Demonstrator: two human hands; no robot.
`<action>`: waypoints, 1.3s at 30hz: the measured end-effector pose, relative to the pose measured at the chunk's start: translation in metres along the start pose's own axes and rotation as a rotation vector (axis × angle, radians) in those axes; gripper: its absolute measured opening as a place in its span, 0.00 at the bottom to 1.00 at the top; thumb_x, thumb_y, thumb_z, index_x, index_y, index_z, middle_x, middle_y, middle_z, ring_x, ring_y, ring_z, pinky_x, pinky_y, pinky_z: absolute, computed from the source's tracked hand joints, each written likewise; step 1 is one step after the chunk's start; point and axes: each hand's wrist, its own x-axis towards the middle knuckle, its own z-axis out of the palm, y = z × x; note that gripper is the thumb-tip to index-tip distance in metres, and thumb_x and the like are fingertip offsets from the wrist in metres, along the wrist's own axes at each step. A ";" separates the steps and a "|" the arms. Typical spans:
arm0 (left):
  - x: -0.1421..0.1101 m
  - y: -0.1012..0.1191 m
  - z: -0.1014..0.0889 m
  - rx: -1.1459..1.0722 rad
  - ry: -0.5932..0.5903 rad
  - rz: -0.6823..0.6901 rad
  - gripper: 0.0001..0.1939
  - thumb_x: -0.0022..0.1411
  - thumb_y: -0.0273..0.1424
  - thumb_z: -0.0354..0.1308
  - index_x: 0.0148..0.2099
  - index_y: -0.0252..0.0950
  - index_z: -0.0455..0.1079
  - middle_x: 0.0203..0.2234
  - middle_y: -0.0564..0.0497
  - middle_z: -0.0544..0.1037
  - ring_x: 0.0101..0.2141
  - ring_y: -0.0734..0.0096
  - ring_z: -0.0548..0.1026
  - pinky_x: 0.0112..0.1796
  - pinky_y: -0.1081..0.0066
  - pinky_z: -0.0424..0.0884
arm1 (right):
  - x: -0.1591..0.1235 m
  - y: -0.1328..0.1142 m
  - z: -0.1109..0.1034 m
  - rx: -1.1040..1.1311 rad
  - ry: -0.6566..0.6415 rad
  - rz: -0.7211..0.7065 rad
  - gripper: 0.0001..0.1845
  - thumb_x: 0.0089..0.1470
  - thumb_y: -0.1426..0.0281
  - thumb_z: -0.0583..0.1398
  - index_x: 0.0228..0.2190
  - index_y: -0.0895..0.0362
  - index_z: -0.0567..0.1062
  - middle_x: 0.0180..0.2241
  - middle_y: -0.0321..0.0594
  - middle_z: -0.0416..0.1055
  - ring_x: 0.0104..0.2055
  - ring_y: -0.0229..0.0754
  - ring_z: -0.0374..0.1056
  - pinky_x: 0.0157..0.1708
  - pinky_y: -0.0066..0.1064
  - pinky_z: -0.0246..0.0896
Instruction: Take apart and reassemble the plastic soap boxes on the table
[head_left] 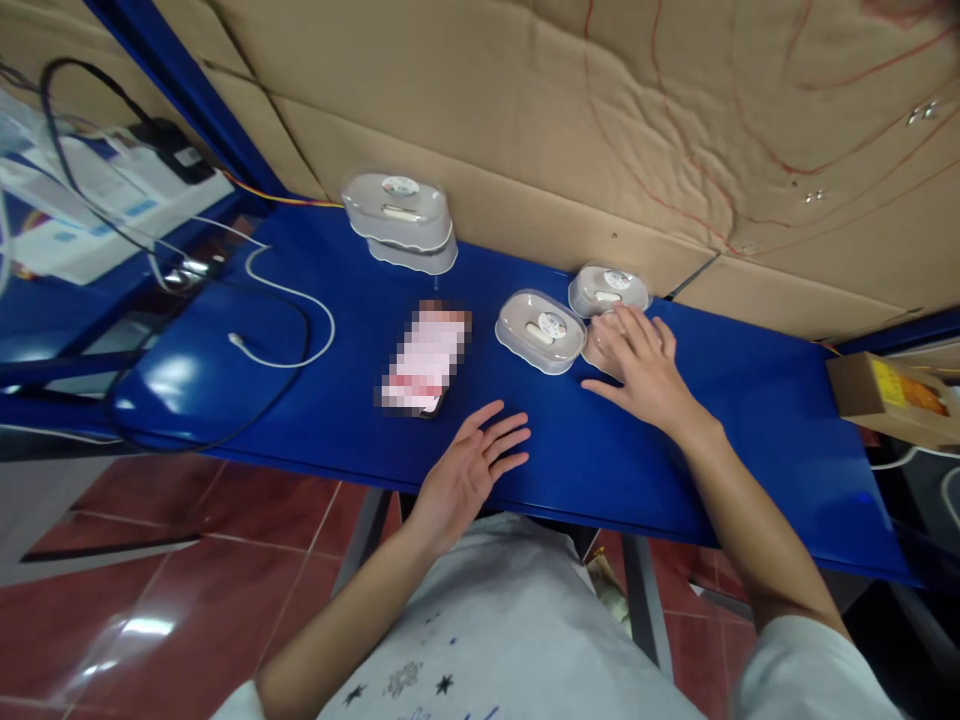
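My right hand (637, 365) reaches over a clear plastic container (600, 345), fingers spread, partly covering it; whether it touches the lid I cannot tell. Just left of it lies another lidded container (525, 325) with a round label and a pale tab. Behind these, against the cardboard, is a similar container (592, 290). My left hand (469, 465) hovers near the table's front edge, palm turned inward, fingers apart, holding nothing. A phone (426, 355) with a blurred-out screen lies ahead of that hand.
Two stacked containers (397, 215) stand at the back left of the blue table (360, 430). A white cable (330, 310) and a black cable (307, 345) curl across the left side. Cardboard (480, 130) walls the back. A small carton (892, 405) sits at far right.
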 end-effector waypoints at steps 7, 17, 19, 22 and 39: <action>0.003 -0.002 0.003 0.000 -0.053 -0.119 0.27 0.73 0.42 0.61 0.68 0.36 0.68 0.64 0.35 0.76 0.66 0.45 0.71 0.65 0.48 0.65 | -0.044 0.026 -0.028 0.151 -0.104 0.070 0.41 0.64 0.51 0.65 0.71 0.47 0.61 0.72 0.54 0.60 0.72 0.67 0.59 0.65 0.65 0.62; 0.004 -0.032 0.023 -0.187 -0.020 -0.356 0.30 0.75 0.51 0.56 0.73 0.50 0.64 0.71 0.50 0.69 0.69 0.52 0.66 0.57 0.60 0.74 | -0.058 -0.060 -0.034 0.626 -0.217 -0.245 0.46 0.62 0.43 0.65 0.72 0.46 0.60 0.71 0.50 0.63 0.72 0.56 0.62 0.68 0.52 0.65; 0.004 -0.033 0.024 -0.187 0.057 -0.344 0.27 0.76 0.47 0.58 0.72 0.53 0.65 0.71 0.54 0.69 0.68 0.56 0.68 0.54 0.65 0.75 | -0.058 -0.051 -0.031 0.646 -0.208 -0.240 0.43 0.65 0.46 0.62 0.73 0.46 0.58 0.72 0.49 0.62 0.72 0.55 0.61 0.68 0.51 0.65; 0.001 -0.029 0.024 -0.154 0.113 -0.337 0.25 0.76 0.43 0.58 0.71 0.52 0.67 0.70 0.55 0.70 0.65 0.60 0.72 0.53 0.68 0.76 | -0.057 -0.031 -0.027 0.528 -0.191 -0.160 0.37 0.69 0.51 0.61 0.72 0.45 0.60 0.72 0.48 0.61 0.73 0.56 0.60 0.68 0.55 0.63; 0.001 -0.010 0.012 -0.115 0.112 -0.331 0.22 0.77 0.44 0.55 0.66 0.41 0.74 0.60 0.51 0.80 0.62 0.62 0.75 0.54 0.69 0.74 | -0.051 -0.070 -0.013 0.520 -0.113 -0.334 0.50 0.61 0.39 0.62 0.73 0.50 0.57 0.76 0.52 0.53 0.78 0.63 0.49 0.73 0.62 0.51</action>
